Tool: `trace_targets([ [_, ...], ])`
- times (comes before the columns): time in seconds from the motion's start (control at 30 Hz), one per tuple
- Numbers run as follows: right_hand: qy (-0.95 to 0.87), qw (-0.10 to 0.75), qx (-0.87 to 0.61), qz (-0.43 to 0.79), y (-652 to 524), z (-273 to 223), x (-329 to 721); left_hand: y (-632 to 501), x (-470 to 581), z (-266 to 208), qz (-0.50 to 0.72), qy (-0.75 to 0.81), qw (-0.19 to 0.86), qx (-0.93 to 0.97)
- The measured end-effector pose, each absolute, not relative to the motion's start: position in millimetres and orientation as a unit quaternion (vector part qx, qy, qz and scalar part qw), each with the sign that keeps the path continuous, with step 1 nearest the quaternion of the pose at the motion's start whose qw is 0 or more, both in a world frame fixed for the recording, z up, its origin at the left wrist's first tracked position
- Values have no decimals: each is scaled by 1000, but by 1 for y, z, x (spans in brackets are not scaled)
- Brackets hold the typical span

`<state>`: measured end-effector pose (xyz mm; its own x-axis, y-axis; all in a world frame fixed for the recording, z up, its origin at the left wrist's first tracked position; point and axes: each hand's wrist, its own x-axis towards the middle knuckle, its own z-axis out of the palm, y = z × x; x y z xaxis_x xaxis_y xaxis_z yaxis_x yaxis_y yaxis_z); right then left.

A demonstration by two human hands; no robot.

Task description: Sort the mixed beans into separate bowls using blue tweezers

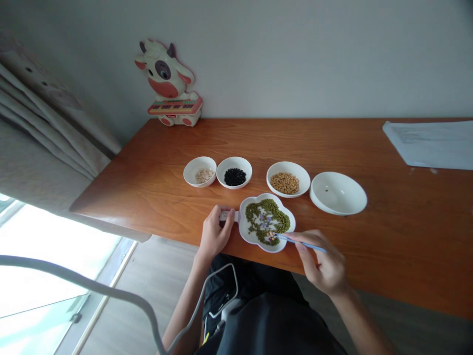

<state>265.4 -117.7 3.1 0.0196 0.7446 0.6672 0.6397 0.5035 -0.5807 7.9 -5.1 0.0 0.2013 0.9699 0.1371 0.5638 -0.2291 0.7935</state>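
With its fingers closed around the short handle, my left hand [216,231] grips a white flower-shaped dish [248,235] at the table's front edge. Green mung beans [284,222] lie spread in the dish around a purplish pattern on its bottom. My right hand [323,264] holds light-blue tweezers [303,242] over the dish's right side. Their tips are among the beans, at a few pale beans [271,235] near the dish's lower middle. Whether the tips pinch a bean is too small to tell.
Behind the dish stand white bowls: one with pale flat pieces [204,175], one with black beans [235,177], one with yellow soybeans [285,183]. A larger bowl [339,192] holds a tiny dark speck. A cow toy piano [173,93] and papers [436,143] lie farther back. A cable [111,291] crosses the lower left.
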Motion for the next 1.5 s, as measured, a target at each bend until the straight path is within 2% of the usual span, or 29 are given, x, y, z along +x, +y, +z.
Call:
trace_targets([
  [0.17,-593,592,-539,-84,-101,0,281,-6,8,0,330,537,315,710],
  [0.27,-553,594,-570,-125,-78,2,289,-5,8,0,332,536,313,710],
  [0.47,-563,575,-585,-99,-68,6,285,-6,10,2,339,535,303,712],
  [0.8,-708,520,-476,47,-107,-1,267,-6,9,0,334,539,306,710],
  [1.5,-752,460,-467,68,-106,-6,269,-6,9,1,325,546,305,709],
])
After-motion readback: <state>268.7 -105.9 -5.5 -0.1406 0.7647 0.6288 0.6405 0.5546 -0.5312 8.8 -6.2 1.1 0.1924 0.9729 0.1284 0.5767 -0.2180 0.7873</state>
